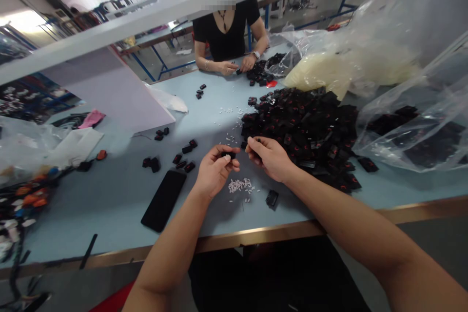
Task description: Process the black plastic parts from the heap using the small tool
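Connector (231, 154) lies pinched between fingers (221, 148) of the left hand (212, 169).

The person's bare left hand (215, 169) turns its palm inward, fingers bent and thumb folded toward them. Just apart, the bare right hand (272, 157) points leftward, thumb extended beside curled fingers. The bare left forearm (173, 236) and bare right forearm (340, 217) converge, elbows bent.
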Demonstrator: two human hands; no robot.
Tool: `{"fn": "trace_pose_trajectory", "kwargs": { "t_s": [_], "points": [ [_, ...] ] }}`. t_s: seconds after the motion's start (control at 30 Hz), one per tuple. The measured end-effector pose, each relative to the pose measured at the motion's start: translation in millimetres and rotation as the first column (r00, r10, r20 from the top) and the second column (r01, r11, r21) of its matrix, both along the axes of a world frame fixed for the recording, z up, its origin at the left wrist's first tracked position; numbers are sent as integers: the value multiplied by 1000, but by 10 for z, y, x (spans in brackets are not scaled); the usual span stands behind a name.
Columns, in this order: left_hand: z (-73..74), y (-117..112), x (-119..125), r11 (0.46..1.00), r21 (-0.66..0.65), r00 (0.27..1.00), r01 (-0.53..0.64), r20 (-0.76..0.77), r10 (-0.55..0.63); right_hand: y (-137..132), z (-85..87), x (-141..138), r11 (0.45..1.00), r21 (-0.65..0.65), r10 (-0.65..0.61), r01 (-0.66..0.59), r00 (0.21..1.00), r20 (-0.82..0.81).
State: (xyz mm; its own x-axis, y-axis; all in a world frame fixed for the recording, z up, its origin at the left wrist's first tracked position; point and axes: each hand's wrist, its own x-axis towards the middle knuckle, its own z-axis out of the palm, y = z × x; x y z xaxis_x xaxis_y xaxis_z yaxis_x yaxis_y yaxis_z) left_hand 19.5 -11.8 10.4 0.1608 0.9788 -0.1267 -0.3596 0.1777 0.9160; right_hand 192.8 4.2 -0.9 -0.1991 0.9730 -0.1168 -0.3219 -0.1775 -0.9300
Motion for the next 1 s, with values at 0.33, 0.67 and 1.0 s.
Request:
{"fn": "trace_pose_trajectory", "kwargs": {
  "t_s": [0.33,0.67,1.0],
  "points": [
    [27,-10,14,999,-37,1000,-1,-21,1,-4,2,-8,1000,-11,-6,6,1000,-1],
    [43,-23,8,999,-34,1000,22,-17,-23,0,-6,-17,1000,-26,-16,16,1000,-5],
    [29,-28,16,1000,-22,1000,12,-16,-13,5,-7,-27,1000,-20,-21,21,1000,3]
  ]
}}
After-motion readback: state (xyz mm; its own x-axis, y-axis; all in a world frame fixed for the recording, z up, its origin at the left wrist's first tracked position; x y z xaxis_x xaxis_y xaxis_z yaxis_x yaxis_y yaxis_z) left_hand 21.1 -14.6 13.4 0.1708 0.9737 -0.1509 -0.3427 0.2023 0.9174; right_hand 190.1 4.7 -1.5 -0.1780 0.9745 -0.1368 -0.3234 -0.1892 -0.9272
